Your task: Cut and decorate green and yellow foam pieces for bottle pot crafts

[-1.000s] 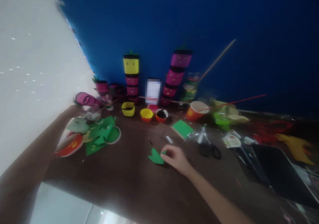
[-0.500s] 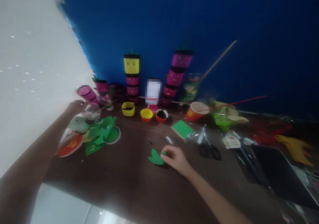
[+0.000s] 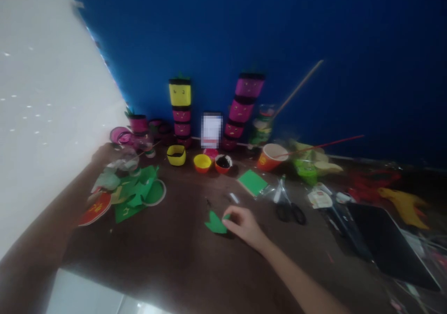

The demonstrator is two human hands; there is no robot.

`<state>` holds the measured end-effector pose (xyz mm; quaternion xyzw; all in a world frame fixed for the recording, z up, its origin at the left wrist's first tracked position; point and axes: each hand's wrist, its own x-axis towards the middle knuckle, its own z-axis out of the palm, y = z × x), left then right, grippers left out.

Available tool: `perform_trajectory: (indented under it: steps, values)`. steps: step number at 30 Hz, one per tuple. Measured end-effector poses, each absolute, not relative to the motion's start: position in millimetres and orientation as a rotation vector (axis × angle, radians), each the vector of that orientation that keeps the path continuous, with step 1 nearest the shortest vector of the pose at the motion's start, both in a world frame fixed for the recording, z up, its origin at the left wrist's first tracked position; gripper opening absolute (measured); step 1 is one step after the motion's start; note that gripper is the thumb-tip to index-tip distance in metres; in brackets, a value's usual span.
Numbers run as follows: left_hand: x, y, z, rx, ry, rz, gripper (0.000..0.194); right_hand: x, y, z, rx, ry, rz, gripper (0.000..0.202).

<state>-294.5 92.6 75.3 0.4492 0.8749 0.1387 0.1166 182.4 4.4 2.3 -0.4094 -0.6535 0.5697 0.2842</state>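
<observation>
My right hand [image 3: 240, 223] reaches in from the lower right, thumb and index finger pinched on the right end of a small green paper piece [image 3: 215, 223] with pointed tips. The piece is low over the brown table [image 3: 167, 258]. A small dark item lies just above it, too blurred to make out. Behind my fingers lies a small white piece [image 3: 233, 198]. A green paper pad [image 3: 253, 183] and black-handled scissors [image 3: 290, 211] are farther back and to the right. My left hand is out of the picture.
Green paper scraps [image 3: 134, 195] lie at the left. Yellow and orange small cups [image 3: 202, 163], a purple stack [image 3: 244, 111] and a paper cup [image 3: 272, 157] holding a red stick stand at the back. A dark tablet [image 3: 391, 244] and a yellow glue gun [image 3: 405, 207] lie at the right.
The whole view has shifted slightly, so most things appear a little farther left. My right hand keeps its pinch on the green paper piece, with little change between them.
</observation>
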Motion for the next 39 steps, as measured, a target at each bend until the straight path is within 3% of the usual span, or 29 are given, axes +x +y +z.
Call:
perform_trajectory:
  steps: [3,8,14,31,39]
  values:
    - [-295,92,79,1.337,2.616,0.319,0.066,182,4,2,-1.084,-1.729,1.525,0.025]
    - [-287,85,87,1.327,2.686,0.501,0.084,182,4,4,-1.093,-1.720,1.538,0.024]
    - [-276,85,100,1.329,2.622,0.583,0.065,181,4,2,-1.109,-1.735,1.496,0.024]
    - [-273,107,117,1.316,2.763,0.733,0.064,182,5,0,-1.087,-1.726,1.521,0.019]
    - [-284,113,113,1.365,2.697,0.464,0.055,184,7,-4,-1.095,-1.766,1.480,0.015]
